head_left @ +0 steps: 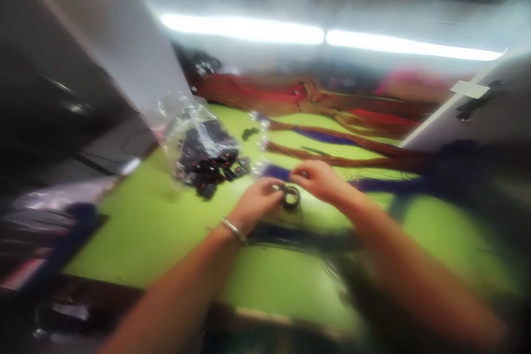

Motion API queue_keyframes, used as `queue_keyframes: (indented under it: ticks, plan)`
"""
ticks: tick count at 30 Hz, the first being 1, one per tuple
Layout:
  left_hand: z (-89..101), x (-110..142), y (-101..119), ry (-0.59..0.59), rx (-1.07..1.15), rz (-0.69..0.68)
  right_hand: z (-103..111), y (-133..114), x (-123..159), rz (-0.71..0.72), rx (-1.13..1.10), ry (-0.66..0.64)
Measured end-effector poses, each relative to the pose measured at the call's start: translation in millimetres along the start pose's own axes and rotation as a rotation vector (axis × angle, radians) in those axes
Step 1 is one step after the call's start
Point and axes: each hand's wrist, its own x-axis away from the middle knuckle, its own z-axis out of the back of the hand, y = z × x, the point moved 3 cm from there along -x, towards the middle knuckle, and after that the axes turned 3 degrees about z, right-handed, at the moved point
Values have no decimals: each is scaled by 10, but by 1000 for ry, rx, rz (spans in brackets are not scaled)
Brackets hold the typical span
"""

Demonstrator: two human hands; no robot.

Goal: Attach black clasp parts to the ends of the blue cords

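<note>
My left hand, with a bracelet on its wrist, is closed on a dark roll of tape over the middle of the table. Just to its right and a little farther off is my right hand. Its fingers are pinched together beside a purple wire bundle; what sits between them is too blurred to name. A thin dark strand hangs below the roll. Behind the wrists, a dark wire bundle lies across the table.
A clear plastic bag spilling black connectors lies left of my hands on the green table. Brown wire bundles stretch rightward, with red and brown bundles at the back. White panels and bright tube lights frame the bench.
</note>
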Motion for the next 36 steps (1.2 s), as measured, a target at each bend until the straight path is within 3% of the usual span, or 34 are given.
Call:
queue_keyframes:
  ticks: [3, 8, 12, 16, 20, 25, 30, 36]
  plan:
    - [-28, 26, 22, -29, 17, 19, 29, -11, -395, -67, 180, -71]
    - [-16, 20, -5, -19, 26, 26, -297, 125, -922, -320, 296, -156]
    - [3, 2, -18, -29, 29, 33, -558, 210, -1085, -358, 309, -139]
    - [20, -4, -7, -34, 42, 24, -611, 181, -1114, -334, 312, -111]
    - [56, -19, -19, -8, 108, 10, -370, 73, -979, -297, 294, -44]
    - [82, -46, -16, 12, 294, -3, -49, -70, -448, -98, -26, 163]
    - [73, -54, -26, -6, 431, 61, -260, 3, 15, -143, -260, 159]
    - [81, -57, -54, -34, 457, 94, -327, 15, 105, -155, -243, 162]
